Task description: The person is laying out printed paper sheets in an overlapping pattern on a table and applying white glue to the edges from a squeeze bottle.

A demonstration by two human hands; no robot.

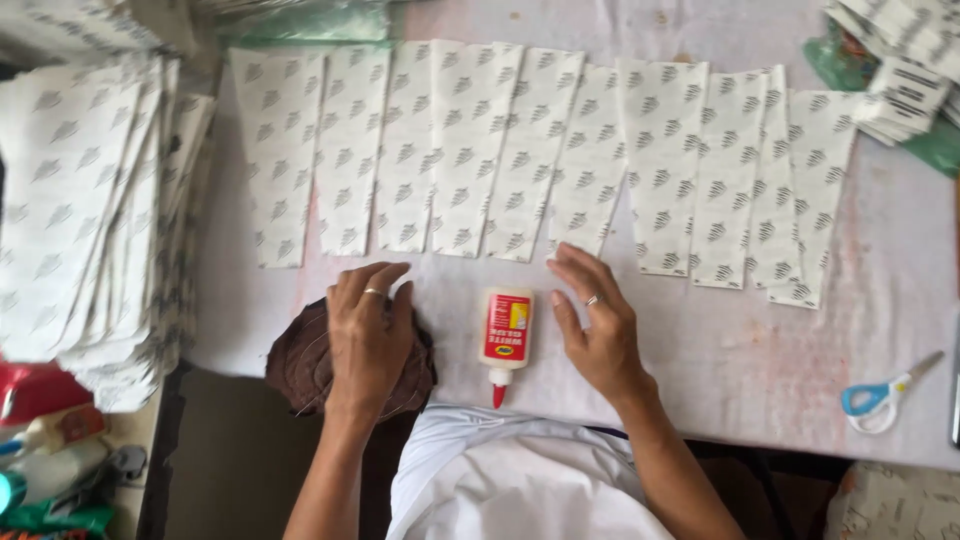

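Note:
A row of several white paper pieces printed with grey leaf marks (520, 150) lies overlapping across the table (760, 360). My left hand (368, 335) rests flat, fingers spread, on a dark brown cloth (300, 365) at the table's front edge. My right hand (595, 325) lies open on the table, its fingertips just touching the lower end of one paper piece. Between the hands a small white glue bottle (506, 335) with a red label and red tip lies on its side, tip pointing toward me. Neither hand holds anything.
A tall stack of the same printed paper (90, 210) stands at the left. Scissors with blue and white handles (885, 395) lie at the right front. Barcode labels (905, 60) and green plastic sit at the back right. Bottles (50, 450) stand low at the left.

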